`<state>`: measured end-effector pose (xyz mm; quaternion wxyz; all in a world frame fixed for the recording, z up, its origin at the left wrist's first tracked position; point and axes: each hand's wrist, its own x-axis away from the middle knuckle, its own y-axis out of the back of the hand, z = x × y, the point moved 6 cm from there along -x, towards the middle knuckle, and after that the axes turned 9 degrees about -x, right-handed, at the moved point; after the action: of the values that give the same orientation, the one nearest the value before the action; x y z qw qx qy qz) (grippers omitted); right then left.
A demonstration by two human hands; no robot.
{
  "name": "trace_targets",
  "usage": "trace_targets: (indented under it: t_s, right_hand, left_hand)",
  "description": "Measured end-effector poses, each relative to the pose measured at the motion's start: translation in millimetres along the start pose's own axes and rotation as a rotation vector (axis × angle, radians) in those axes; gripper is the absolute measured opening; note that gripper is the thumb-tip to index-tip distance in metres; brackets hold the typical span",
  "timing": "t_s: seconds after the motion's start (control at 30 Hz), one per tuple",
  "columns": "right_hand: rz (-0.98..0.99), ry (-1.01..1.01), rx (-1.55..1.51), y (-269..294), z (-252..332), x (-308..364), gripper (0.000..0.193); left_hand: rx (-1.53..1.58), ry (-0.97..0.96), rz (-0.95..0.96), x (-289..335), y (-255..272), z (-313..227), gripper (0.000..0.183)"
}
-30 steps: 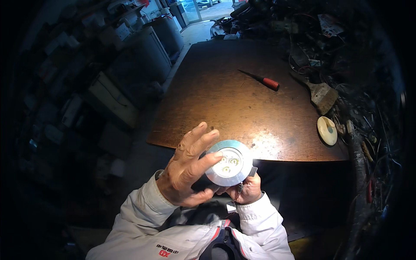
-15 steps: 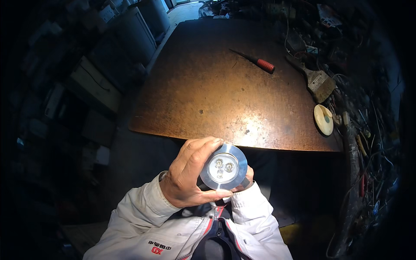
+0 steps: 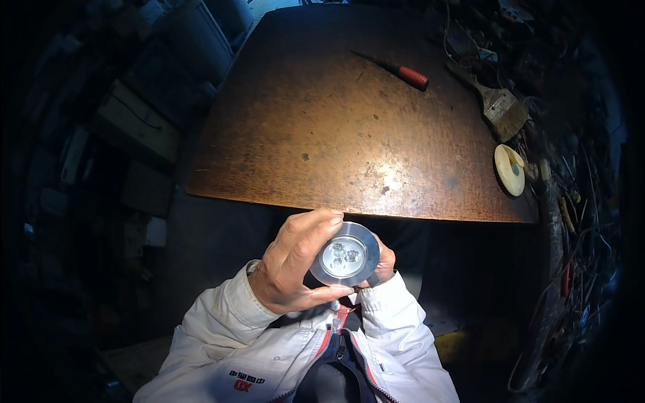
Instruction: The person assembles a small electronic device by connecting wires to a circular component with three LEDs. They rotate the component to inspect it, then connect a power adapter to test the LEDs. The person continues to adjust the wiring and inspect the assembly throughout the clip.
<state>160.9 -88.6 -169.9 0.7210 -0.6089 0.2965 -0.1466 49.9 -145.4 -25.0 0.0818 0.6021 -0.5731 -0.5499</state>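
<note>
The fingers (image 3: 314, 232) of the left hand (image 3: 285, 269) are spread in a wide curve around the rim of a round lamp (image 3: 346, 254), the fingertips set at its top edge and the thumb laid along its lower edge, so that the lamp is gripped between them. The right hand (image 3: 385, 260) is placed behind the lamp's right side; its fingers are mostly hidden, and how far they are closed cannot be told. The lamp is held between the hands, in front of the table's near edge, its face turned up toward the camera. Three small round lenses are set in its pale recess, which is ringed by a broad silver rim.

Beyond it, a brown wooden tabletop (image 3: 302, 121) is seen, scuffed and specked with dark marks, with a bright glare thrown near the front edge. Toward its far right a pointed tool (image 3: 411, 77) with a red handle is laid. Along the right edge a flat brush (image 3: 504, 113) and a cream disc (image 3: 509, 171) are seen, bordered by a dark tangle of cables (image 3: 588, 235).

The room is left dim. On the left, box-like cabinets (image 3: 138, 121) and a small white box (image 3: 156, 232) are seen; their contents cannot be made out.
</note>
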Motion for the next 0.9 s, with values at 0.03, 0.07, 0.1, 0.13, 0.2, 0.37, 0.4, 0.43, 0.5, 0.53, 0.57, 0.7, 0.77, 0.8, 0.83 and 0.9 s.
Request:
trace_targets:
  t_s: [0.03, 0.07, 0.1, 0.13, 0.2, 0.37, 0.4, 0.43, 0.5, 0.53, 0.57, 0.7, 0.77, 0.8, 0.83, 0.9]
  right_hand:
    - [0.024, 0.002, -0.031, -1.7, -0.2, -0.6, 0.07]
    - [0.048, 0.004, -0.061, -3.3, -0.3, -1.1, 0.07]
    - [0.068, 0.008, -0.093, -5.4, -0.7, -0.6, 0.07]
    - [0.068, 0.008, -0.098, -2.5, -1.6, 2.0, 0.07]
    - [0.043, -0.004, -0.086, 9.7, -4.6, 7.1, 0.069]
    - [-0.007, -0.035, -0.072, 12.7, -14.0, 22.0, 0.067]
    - [-0.018, -0.034, -0.092, 13.6, -17.2, 24.8, 0.067]
    - [-0.053, -0.035, -0.078, 17.2, -20.5, 27.8, 0.066]
    - [-0.146, -0.042, -0.016, 26.6, -26.1, 34.4, 0.066]
    - [-0.176, -0.046, -0.006, 33.2, -29.2, 37.8, 0.066]
    - [-0.206, -0.05, 0.004, 39.9, -32.5, 40.9, 0.066]
    - [-0.27, -0.044, -0.009, 57.0, -42.8, 47.1, 0.064]
    - [-0.312, -0.043, 0.001, 59.8, -45.0, 49.5, 0.064]
    - [-0.331, -0.044, 0.008, 61.7, -44.8, 51.0, 0.064]
    - [-0.27, -0.081, -0.039, 63.0, -44.8, 51.7, 0.068]
    - [-0.254, -0.085, -0.049, 64.0, -45.1, 51.9, 0.067]
  left_hand:
    - [-0.006, 0.006, 0.006, 1.7, -1.3, 1.9, 0.113]
    - [-0.01, 0.008, 0.01, 2.8, -2.5, 3.4, 0.113]
    - [-0.011, 0.011, 0.016, 4.2, -3.8, 4.4, 0.113]
    - [-0.013, 0.014, 0.023, 5.3, -4.9, 4.9, 0.114]
    - [0.016, 0.042, 0.035, 9.4, -6.7, 6.7, 0.114]
    - [0.105, 0.115, 0.099, 26.4, -16.9, 10.7, 0.113]
    - [0.122, 0.132, 0.112, 31.0, -19.4, 12.1, 0.113]
    - [0.139, 0.149, 0.126, 35.7, -22.0, 13.6, 0.113]
    - [0.16, 0.179, 0.152, 45.1, -26.7, 17.4, 0.112]
    - [0.168, 0.194, 0.165, 49.7, -28.8, 19.2, 0.112]
    - [0.182, 0.211, 0.171, 54.2, -30.6, 21.0, 0.112]
    - [0.218, 0.268, 0.197, 62.9, -35.5, 25.8, 0.11]
    - [0.232, 0.294, 0.212, 64.8, -37.3, 27.9, 0.108]
    - [0.244, 0.304, 0.217, 67.2, -39.9, 29.2, 0.108]
    - [0.256, 0.314, 0.221, 69.7, -41.7, 30.6, 0.108]
    - [0.289, 0.318, 0.22, 73.4, -44.3, 32.8, 0.108]
